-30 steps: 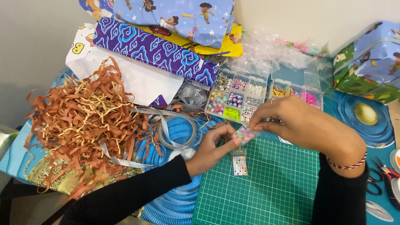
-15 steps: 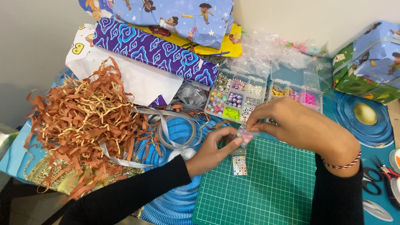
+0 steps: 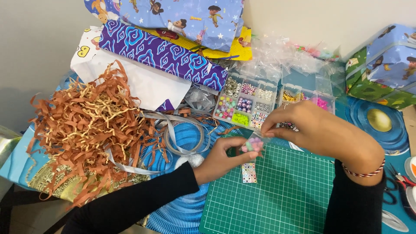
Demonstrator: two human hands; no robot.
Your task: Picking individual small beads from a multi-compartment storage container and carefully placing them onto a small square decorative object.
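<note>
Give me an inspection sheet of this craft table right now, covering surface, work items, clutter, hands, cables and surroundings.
Surface: green cutting mat on a blue patterned cover.
Work items: small clear bag of pastel beads held over the mat; second small bead packet lying on the mat; compartmented bead box behind.
Clutter: brown shredded paper, silver ribbon, wrapping paper rolls, empty clear bags.
Hands: left hand and right hand both pinch the bead bag.
Cables: nothing seen.
Surroundings: plain wall, wrapped gift box at right.
</note>
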